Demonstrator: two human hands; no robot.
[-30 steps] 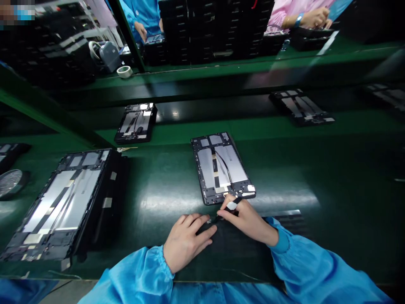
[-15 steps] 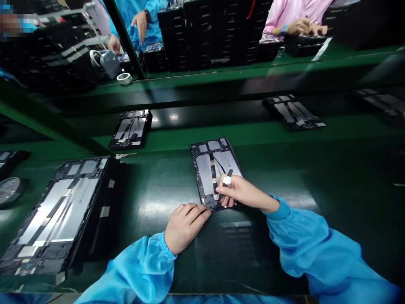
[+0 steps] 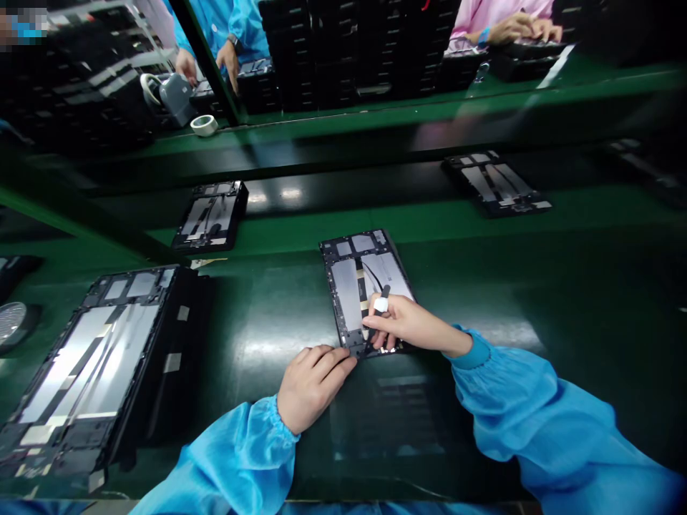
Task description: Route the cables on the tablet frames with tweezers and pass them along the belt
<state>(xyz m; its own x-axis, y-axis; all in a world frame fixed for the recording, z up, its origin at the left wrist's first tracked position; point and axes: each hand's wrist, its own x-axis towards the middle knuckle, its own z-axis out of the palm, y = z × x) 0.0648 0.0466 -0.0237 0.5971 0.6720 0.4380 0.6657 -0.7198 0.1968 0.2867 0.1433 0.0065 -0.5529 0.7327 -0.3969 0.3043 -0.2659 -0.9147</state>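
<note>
An opened tablet housing (image 3: 346, 282) lies on the green bench in front of me, its silver inside and dark ribbon cables facing up. My right hand (image 3: 400, 322) is over its lower right part, closed around a slim black pen-like tool (image 3: 385, 291) with a white piece on it. The tool's tip points down toward the lower edge and is partly hidden by the fingers. My left hand (image 3: 314, 386) rests flat on the bench, fingers stretched out, fingertips touching the lower left corner of the housing.
A stack of opened tablet housings (image 3: 101, 357) stands at the left, beside a round metallic object (image 3: 16, 322). More housings lie further back, one at left (image 3: 209, 218) and one at right (image 3: 499, 182). Across the bench are a tape roll (image 3: 204, 126), black stacked trays (image 3: 348, 57) and co-workers' hands.
The view has shifted slightly. My right hand and the tool have barely moved; my left hand stays at the corner. Across the bench, the blue-sleeved co-worker's hands have moved lower.
</note>
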